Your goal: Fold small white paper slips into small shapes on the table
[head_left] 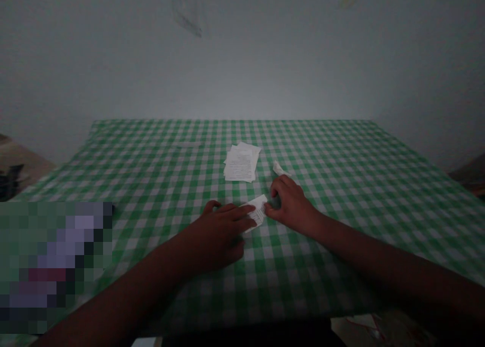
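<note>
A small folded sheet of printed paper is being held down on the green-and-white checked tablecloth, closer to the surface's near edge than to its far edge. It is being pressed by the left hand, whose fingers are being kept extended and slightly spread over the paper's left part, nothing being grasped. The right hand is being held half-curled, a gap being left between thumb and forefinger; the paper's right end is being met by the thumb, but whether it is being pinched cannot be told. A stack of printed sheets is being left toward the far edge, and a crumpled white paper piece is lying just beyond the right knuckles. If the left fingers' pressure were being eased, the paper could be skewed or unfolded; by too hard a pull from the right, it could be torn.
</note>
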Demonstrator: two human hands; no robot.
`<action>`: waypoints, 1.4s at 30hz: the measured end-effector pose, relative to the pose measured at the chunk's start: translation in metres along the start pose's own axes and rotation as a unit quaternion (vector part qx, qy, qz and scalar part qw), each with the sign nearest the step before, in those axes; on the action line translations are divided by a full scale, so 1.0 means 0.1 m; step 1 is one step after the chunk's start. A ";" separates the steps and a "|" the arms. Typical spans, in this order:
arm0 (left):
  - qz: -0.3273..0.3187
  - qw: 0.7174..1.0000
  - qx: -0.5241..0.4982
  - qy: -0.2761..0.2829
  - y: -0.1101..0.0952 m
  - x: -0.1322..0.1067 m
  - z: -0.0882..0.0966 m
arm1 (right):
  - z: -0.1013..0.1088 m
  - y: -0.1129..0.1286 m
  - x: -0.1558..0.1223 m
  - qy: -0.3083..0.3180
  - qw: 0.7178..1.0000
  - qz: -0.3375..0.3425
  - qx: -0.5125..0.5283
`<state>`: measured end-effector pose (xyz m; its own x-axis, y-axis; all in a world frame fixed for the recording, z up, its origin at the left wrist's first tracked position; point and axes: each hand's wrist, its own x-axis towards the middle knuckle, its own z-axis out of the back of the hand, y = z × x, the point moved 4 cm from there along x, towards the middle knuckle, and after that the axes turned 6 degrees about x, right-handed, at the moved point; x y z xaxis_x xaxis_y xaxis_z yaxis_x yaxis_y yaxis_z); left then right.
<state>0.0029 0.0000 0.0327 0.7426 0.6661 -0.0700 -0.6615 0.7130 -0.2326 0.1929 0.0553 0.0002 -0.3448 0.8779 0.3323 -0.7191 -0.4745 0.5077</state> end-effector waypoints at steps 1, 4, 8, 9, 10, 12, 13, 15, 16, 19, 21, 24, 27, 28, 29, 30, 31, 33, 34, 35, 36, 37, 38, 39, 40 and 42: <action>0.000 1.000 0.003 -0.002 0.00 0.00 -0.01 | 0.00 -0.02 0.01 -0.003 1.000 -0.001 -0.002; -0.001 1.000 0.010 -0.009 0.01 0.01 -0.03 | 0.00 -0.05 0.04 -0.013 1.000 -0.010 -0.012; 0.006 1.000 0.017 -0.021 0.02 0.06 -0.01 | 0.02 -0.04 0.05 -0.033 0.999 -0.006 -0.003; 0.010 1.000 0.017 -0.021 0.02 0.07 0.00 | 0.03 -0.02 0.04 -0.036 0.999 0.006 0.013; 0.011 1.000 0.016 -0.019 0.03 0.09 0.02 | 0.05 0.01 0.03 -0.035 0.999 0.022 0.034; 0.012 1.000 0.013 -0.016 0.04 0.11 0.05 | 0.08 0.08 -0.01 -0.019 0.994 0.063 0.085; 0.011 1.000 0.011 -0.015 0.04 0.12 0.06 | 0.09 0.12 -0.03 -0.004 0.990 0.081 0.112; 0.005 1.000 0.010 -0.016 0.06 0.13 0.06 | 0.11 0.19 -0.07 0.027 0.980 0.092 0.177; 0.003 1.000 0.010 -0.017 0.07 0.13 0.06 | 0.11 0.22 -0.09 0.041 0.971 0.080 0.220; 0.003 1.000 0.019 -0.021 0.10 0.15 0.01 | 0.07 0.25 -0.13 0.081 0.919 -0.012 0.385; -0.001 0.999 0.036 -0.025 0.12 0.16 -0.03 | 0.00 0.28 -0.16 0.110 0.862 -0.075 0.490; -0.015 0.998 0.049 -0.039 0.14 0.15 -0.06 | -0.09 0.32 -0.19 0.136 0.774 -0.141 0.602; -0.018 0.998 0.037 -0.038 0.14 0.13 -0.06 | -0.13 0.31 -0.20 0.134 0.717 -0.179 0.661; -0.018 0.999 0.032 -0.035 0.14 0.12 -0.05 | -0.14 0.30 -0.20 0.132 0.708 -0.186 0.669; -0.018 0.999 0.029 -0.032 0.14 0.11 -0.04 | -0.15 0.29 -0.21 0.131 0.702 -0.191 0.674; -0.017 0.999 0.028 -0.030 0.14 0.10 -0.04 | -0.15 0.28 -0.21 0.130 0.699 -0.194 0.675; -0.017 0.999 0.029 -0.030 0.14 0.10 -0.03 | -0.16 0.27 -0.21 0.131 0.700 -0.195 0.674; -0.017 0.999 0.034 -0.030 0.14 0.10 -0.04 | -0.16 0.26 -0.21 0.133 0.708 -0.191 0.666; -0.018 0.999 0.039 -0.031 0.13 0.10 -0.05 | -0.16 0.26 -0.21 0.134 0.715 -0.188 0.660; -0.017 0.998 0.043 -0.034 0.13 0.11 -0.06 | -0.15 0.26 -0.21 0.136 0.724 -0.183 0.651; -0.017 0.998 0.048 -0.038 0.13 0.11 -0.07 | -0.15 0.27 -0.21 0.137 0.736 -0.176 0.639; -0.016 0.998 0.053 -0.039 0.13 0.12 -0.08 | -0.14 0.26 -0.20 0.135 0.752 -0.166 0.624; -0.015 0.997 0.058 -0.040 0.12 0.12 -0.08 | -0.12 0.26 -0.20 0.131 0.773 -0.151 0.602; -0.014 0.997 0.061 -0.040 0.12 0.13 -0.08 | -0.10 0.25 -0.19 0.125 0.800 -0.132 0.572; -0.014 0.997 0.064 -0.039 0.11 0.14 -0.08 | -0.07 0.25 -0.19 0.118 0.830 -0.109 0.535; -0.009 0.997 0.070 -0.036 0.10 0.16 -0.07 | -0.01 0.24 -0.18 0.112 0.887 -0.062 0.444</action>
<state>0.0089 0.0165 0.0226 0.7477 0.6640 0.0047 -0.6607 0.7447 -0.0948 0.1814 0.0287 0.0054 -0.4797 0.8700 0.1139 -0.0363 -0.1494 0.9881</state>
